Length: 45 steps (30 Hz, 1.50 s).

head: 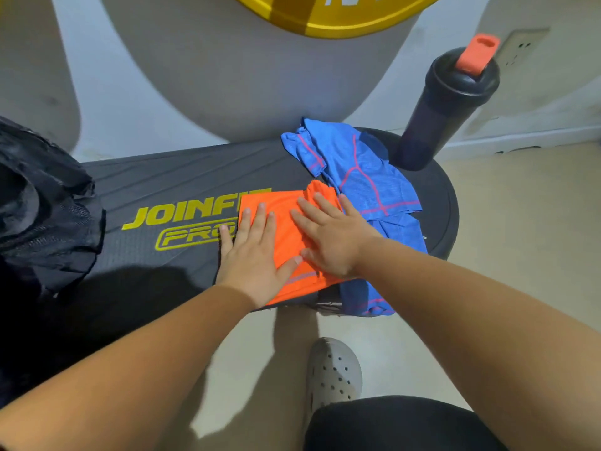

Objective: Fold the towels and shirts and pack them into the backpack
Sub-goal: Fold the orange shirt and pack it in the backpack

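Note:
An orange cloth [286, 219], folded into a small rectangle, lies on the black bench [169, 187] with yellow lettering. My left hand [253, 252] lies flat on its left part, fingers straight and spread. My right hand [331, 236] presses flat on its right part, fingers straight. A blue shirt [361, 170] with pink seams lies crumpled just right of the orange cloth, partly hanging over the bench's near edge. The black backpack [42, 206] sits at the left end of the bench.
A dark shaker bottle [445, 105] with an orange cap stands at the bench's far right end. A grey and yellow rounded object [260, 60] rises behind the bench. My foot in a grey clog [335, 372] is on the floor below.

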Each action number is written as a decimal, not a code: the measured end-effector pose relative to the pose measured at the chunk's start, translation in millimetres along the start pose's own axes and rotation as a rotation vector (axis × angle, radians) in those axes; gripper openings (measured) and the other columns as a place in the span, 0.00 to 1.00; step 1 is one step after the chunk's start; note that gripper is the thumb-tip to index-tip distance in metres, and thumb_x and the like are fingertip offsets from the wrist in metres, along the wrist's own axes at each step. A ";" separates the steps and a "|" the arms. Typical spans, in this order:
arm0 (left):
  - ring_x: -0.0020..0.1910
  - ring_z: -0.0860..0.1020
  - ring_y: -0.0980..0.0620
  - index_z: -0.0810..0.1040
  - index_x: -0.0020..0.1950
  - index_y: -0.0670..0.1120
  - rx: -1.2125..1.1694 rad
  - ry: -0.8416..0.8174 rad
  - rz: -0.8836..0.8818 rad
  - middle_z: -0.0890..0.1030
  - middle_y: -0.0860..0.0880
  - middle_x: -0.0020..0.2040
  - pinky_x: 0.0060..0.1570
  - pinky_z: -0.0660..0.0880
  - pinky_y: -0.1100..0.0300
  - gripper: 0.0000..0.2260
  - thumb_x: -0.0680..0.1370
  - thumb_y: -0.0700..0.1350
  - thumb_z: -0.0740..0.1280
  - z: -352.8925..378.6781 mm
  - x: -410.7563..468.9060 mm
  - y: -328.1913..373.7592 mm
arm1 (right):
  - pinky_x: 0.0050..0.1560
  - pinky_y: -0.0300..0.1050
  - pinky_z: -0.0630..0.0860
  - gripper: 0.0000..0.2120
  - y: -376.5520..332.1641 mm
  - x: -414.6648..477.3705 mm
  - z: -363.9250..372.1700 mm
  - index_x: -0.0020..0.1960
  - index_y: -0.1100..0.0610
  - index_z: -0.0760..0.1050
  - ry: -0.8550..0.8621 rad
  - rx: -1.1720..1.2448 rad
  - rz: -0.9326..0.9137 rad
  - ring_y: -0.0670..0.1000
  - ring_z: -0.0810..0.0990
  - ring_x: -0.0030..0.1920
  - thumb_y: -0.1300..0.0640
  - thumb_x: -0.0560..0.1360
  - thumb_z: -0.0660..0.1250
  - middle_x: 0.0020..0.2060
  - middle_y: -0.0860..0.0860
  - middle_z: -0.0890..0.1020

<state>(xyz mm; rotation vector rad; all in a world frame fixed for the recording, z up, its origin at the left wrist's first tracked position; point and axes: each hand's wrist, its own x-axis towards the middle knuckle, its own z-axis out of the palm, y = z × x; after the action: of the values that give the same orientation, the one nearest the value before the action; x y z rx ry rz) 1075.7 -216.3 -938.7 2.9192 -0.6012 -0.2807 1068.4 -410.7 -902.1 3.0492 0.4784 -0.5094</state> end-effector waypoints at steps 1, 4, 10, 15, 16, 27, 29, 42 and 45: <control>0.80 0.37 0.47 0.44 0.82 0.47 -0.003 -0.008 -0.015 0.39 0.49 0.82 0.74 0.40 0.35 0.46 0.71 0.74 0.44 2.5 -0.5 1.0 | 0.77 0.62 0.40 0.38 8.9 -3.8 0.8 0.81 0.51 0.41 -0.026 0.006 0.028 0.56 0.40 0.80 0.37 0.79 0.54 0.81 0.50 0.41; 0.80 0.37 0.46 0.43 0.82 0.47 -0.013 -0.016 -0.052 0.40 0.47 0.82 0.74 0.39 0.34 0.52 0.68 0.79 0.47 5.6 0.7 6.6 | 0.78 0.62 0.44 0.45 33.6 -15.0 -2.7 0.81 0.49 0.42 -0.087 0.062 0.069 0.55 0.42 0.80 0.36 0.75 0.61 0.81 0.51 0.41; 0.80 0.39 0.43 0.41 0.81 0.44 -0.073 -0.032 -0.161 0.40 0.41 0.81 0.74 0.39 0.33 0.63 0.60 0.83 0.53 2.6 9.7 24.1 | 0.57 0.55 0.75 0.31 31.2 -16.8 -13.9 0.67 0.46 0.70 0.133 0.246 0.127 0.59 0.75 0.55 0.39 0.66 0.65 0.54 0.52 0.73; 0.80 0.39 0.45 0.43 0.81 0.46 -0.143 -0.012 -0.109 0.40 0.46 0.82 0.75 0.40 0.34 0.57 0.64 0.81 0.55 -1.0 1.5 19.4 | 0.51 0.51 0.76 0.26 18.5 -14.8 -27.9 0.59 0.51 0.70 -0.035 0.423 0.252 0.57 0.76 0.48 0.36 0.71 0.70 0.48 0.52 0.78; 0.80 0.40 0.45 0.43 0.82 0.47 -0.148 -0.001 -0.081 0.40 0.47 0.82 0.75 0.41 0.35 0.56 0.65 0.80 0.54 -1.4 -1.9 16.3 | 0.50 0.50 0.76 0.26 16.8 -16.9 -27.4 0.59 0.51 0.70 -0.066 0.409 0.249 0.56 0.76 0.48 0.38 0.70 0.72 0.48 0.52 0.78; 0.80 0.38 0.51 0.43 0.82 0.54 -0.165 -0.058 0.085 0.38 0.56 0.81 0.75 0.40 0.36 0.43 0.71 0.74 0.41 -4.7 -20.2 2.8 | 0.34 0.33 0.71 0.10 21.1 -49.4 -36.4 0.44 0.50 0.79 -0.010 0.686 0.239 0.41 0.76 0.31 0.64 0.69 0.69 0.32 0.43 0.78; 0.80 0.38 0.50 0.43 0.82 0.54 -0.160 -0.085 0.089 0.38 0.55 0.81 0.75 0.41 0.35 0.40 0.75 0.72 0.42 -4.5 -19.1 3.4 | 0.34 0.34 0.69 0.08 28.0 -54.3 -37.5 0.45 0.51 0.82 -0.021 0.635 0.253 0.43 0.76 0.34 0.63 0.69 0.70 0.33 0.44 0.78; 0.79 0.35 0.44 0.40 0.81 0.50 -0.070 -0.071 0.004 0.34 0.47 0.81 0.73 0.39 0.33 0.46 0.72 0.77 0.44 12.8 -28.3 21.9 | 0.36 0.41 0.68 0.06 13.1 -38.5 -19.9 0.46 0.52 0.72 0.072 0.537 0.239 0.48 0.73 0.35 0.59 0.73 0.68 0.34 0.44 0.73; 0.80 0.36 0.45 0.41 0.81 0.51 -0.131 -0.035 0.008 0.37 0.49 0.81 0.73 0.39 0.33 0.44 0.72 0.75 0.41 6.8 -26.5 18.9 | 0.36 0.36 0.69 0.05 24.0 -44.7 -21.2 0.44 0.53 0.75 0.069 0.667 0.271 0.44 0.73 0.34 0.62 0.73 0.68 0.34 0.43 0.75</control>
<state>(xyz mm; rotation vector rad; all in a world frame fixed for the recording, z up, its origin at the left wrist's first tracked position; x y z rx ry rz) 1043.2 -223.5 -937.9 2.7913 -0.5767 -0.3571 1042.1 -445.5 -868.6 3.6799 -0.1529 -0.6602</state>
